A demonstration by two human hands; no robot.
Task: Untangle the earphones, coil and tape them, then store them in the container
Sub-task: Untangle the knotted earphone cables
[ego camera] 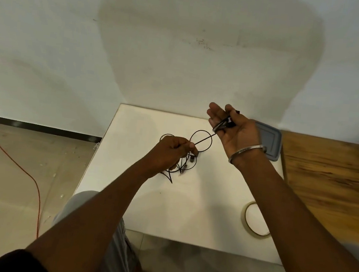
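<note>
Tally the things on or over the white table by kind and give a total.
earphones: 1
tape roll: 1
grey container: 1
Total: 3

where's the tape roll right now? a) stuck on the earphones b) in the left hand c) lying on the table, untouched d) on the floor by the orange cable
c: the tape roll lies on the white table beside the right forearm, while the left hand and right hand hold only the earphones.
</note>
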